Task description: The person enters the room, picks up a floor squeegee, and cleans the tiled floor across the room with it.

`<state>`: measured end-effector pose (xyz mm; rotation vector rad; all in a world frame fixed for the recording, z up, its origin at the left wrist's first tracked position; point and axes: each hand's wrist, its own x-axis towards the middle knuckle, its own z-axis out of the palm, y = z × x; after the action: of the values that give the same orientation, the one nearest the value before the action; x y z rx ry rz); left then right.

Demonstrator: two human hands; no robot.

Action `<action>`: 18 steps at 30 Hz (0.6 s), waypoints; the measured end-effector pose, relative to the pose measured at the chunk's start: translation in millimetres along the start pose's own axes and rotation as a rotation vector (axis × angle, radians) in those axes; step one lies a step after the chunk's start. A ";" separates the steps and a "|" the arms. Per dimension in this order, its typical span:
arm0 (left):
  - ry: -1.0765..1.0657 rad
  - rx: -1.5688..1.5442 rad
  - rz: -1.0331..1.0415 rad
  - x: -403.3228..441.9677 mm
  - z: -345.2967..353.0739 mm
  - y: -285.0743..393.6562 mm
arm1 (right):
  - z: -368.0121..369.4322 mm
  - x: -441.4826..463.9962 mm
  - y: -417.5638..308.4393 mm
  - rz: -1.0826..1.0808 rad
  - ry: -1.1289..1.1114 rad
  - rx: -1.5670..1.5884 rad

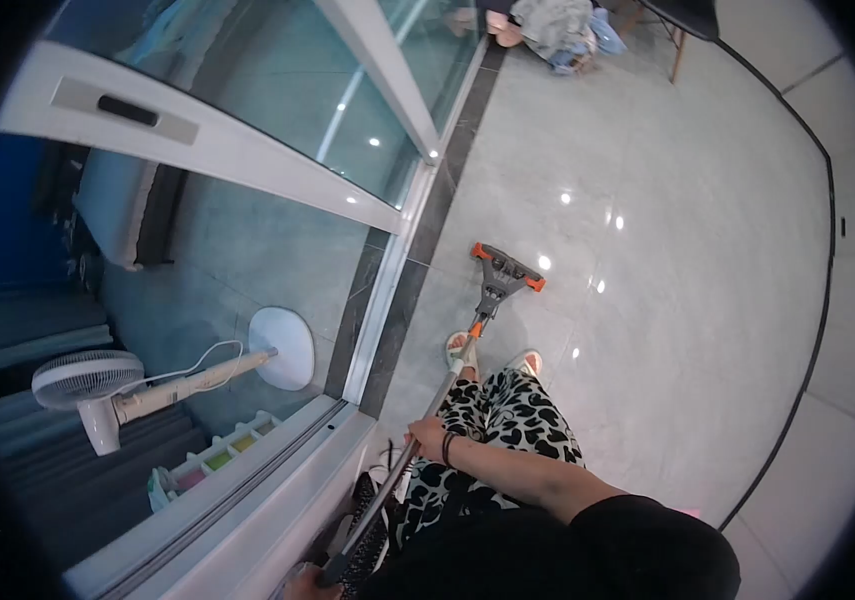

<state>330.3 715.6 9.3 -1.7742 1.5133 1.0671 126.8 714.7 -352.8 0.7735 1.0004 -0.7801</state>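
A sponge mop (419,437) with a grey pole slants from the lower left up to the middle of the head view. Its grey head with orange ends (502,272) rests on the floor just ahead of my sandalled feet (522,361). Partway along the pole, my right hand (430,438) is closed around it. My left hand (311,584) grips near the pole's dark upper end, partly cut off by the bottom edge of the view.
A sliding glass door with a white frame (247,160) and floor track (372,325) runs along my left. Beyond it stands a white fan (282,348). Clothes (554,30) lie at the far end. Shiny grey tiles (687,260) extend ahead and to my right, where a dark cable (830,240) follows the wall.
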 end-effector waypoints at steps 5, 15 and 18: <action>-0.183 0.072 0.085 19.1 41.7 67.1 | -59.6 111.7 -19.2 -0.741 0.175 -1.099; 0.188 -0.313 0.611 216.2 74.3 246.1 | 20.8 7.5 -327.3 -0.748 0.212 -0.184; 0.181 -0.284 0.572 189.5 79.6 190.0 | 5.1 6.0 -262.2 -0.536 -0.042 -0.496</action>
<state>136.0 644.8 -179.3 -1.6913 2.1510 1.4847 -90.4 578.1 -407.7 0.0534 1.3163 -0.9427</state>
